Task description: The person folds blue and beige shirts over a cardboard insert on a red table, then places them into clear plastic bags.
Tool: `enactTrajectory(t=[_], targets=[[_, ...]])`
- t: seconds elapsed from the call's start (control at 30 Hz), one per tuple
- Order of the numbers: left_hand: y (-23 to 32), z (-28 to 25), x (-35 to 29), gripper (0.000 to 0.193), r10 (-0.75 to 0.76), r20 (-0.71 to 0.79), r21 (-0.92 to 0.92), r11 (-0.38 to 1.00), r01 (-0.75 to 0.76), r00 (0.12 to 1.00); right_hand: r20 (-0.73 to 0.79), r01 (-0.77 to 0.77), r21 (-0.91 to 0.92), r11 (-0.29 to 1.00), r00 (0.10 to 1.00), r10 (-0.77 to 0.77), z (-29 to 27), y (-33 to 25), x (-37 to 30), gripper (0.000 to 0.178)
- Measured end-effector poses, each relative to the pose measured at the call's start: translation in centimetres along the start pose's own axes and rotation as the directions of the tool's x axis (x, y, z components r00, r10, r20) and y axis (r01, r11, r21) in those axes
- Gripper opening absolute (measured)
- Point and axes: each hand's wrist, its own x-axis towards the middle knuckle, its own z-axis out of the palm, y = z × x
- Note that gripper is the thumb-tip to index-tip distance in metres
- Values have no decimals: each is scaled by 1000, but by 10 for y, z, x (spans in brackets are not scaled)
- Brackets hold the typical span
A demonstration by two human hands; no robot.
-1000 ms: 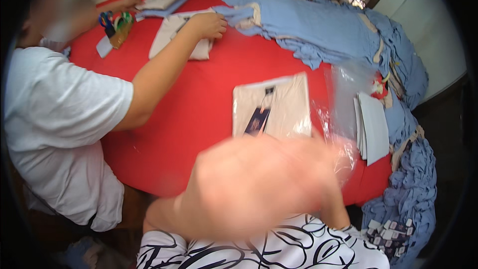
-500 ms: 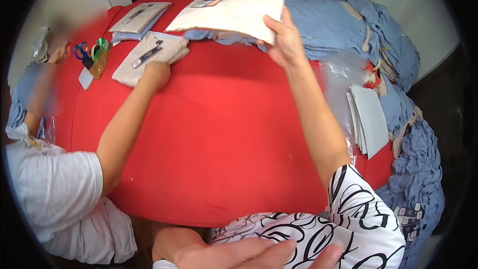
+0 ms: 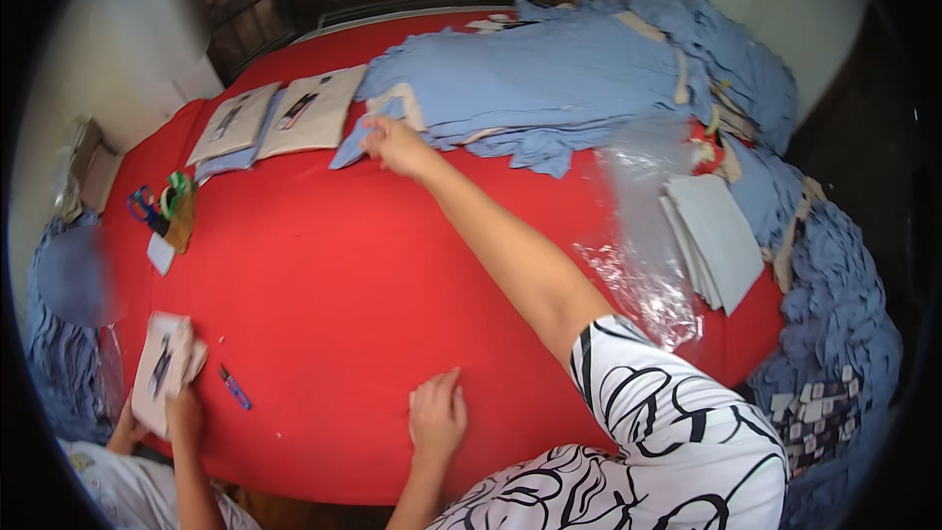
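My right arm stretches across the table, and my right hand [image 3: 397, 147] is over the near left corner of a pile of light blue garments [image 3: 549, 69], by a cream collar piece [image 3: 400, 103]. Its fingers are apart and slightly blurred; nothing shows held in them. Just left of it lies a folded cream garment [image 3: 314, 113] with a dark tag. Beside that, another folded cream garment [image 3: 234, 123] lies on a folded blue one. My left hand [image 3: 439, 414] rests on the red cloth near the front edge, fingers loosely stretched and holding nothing.
At the left, a co-worker's hands hold a tagged cream garment [image 3: 162, 373]. A small blue cutter [image 3: 235, 389], blue-handled scissors [image 3: 142, 204] and tape [image 3: 177, 191] lie nearby. Clear plastic bags [image 3: 638, 236] and white folded sheets [image 3: 714, 240] are right, beside more blue garments [image 3: 834, 324].
My right hand has let go of the folded cream garment, now lying beside the other. My left hand has moved onto the cloth. The co-worker has drawn a cream garment back toward the left edge.
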Motion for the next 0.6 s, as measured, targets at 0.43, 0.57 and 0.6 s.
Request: enactTrajectory(t=[0.43,0.57,0.6], targets=[[72,26,61,30,-178,219,-358,900,249,959,-735,-422,-558,715,651,-190,-342,31,-432,24],[123,88,125,58,-182,451,-396,836,379,873,-852,-690,-520,504,458,-252,-435,67,-480,30],[130,111,143,64,-205,517,-484,731,481,831,-878,-764,-479,432,405,-257,-453,73,-489,32]])
